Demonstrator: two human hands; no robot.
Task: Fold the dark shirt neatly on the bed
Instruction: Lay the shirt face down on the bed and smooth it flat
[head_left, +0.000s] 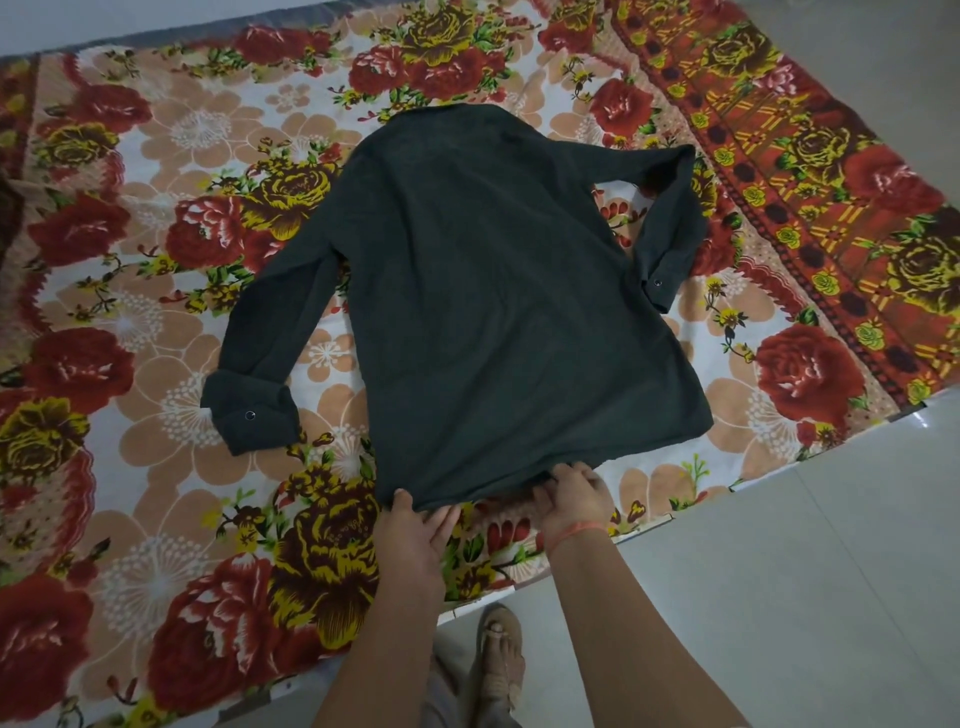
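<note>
- Head cam, hands first: the left hand (415, 525) pinches the near hem of the dark shirt (498, 291) at its left corner. The thumb is on top of the cloth and the other fingers are fanned out under the edge.
- The right hand (571, 496) is on the same hem, about midway along. Its fingers are curled onto the edge, so I'd call it a grip rather than a flat press, though the tips are half buried in the fold. There's an orange thread band (574, 535) on that wrist.
- What the next move turns on, I think: the shirt lies straight out from both hands, back side up. Its long axis runs from the hem away to the collar (441, 111), leaning a bit left at the far end. Both hands are about equally near, and the hem's right corner is held by nobody.
- So a tug to flatten it, or a lift of the hem, would travel along that axis, away from the body. That loose corner could lag behind.
- The left-side sleeve (270, 332) angles down toward the left hand and ends in a turned-back cuff (249, 415) with a snap.
- The right-side sleeve (670, 218) is doubled back at the elbow, with its cuff resting just beside the body panel.
- The fabric looks thin, matte and soft, a dark grey-green with barely any creases. I'd guess it slides easily and won't hold a crease on its own.
- Underneath is the bed (130, 312), covered in a loud rose-print sheet. Pale tile floor (805, 571) is at the right, and a sandalled foot (498, 649) shows below.
</note>
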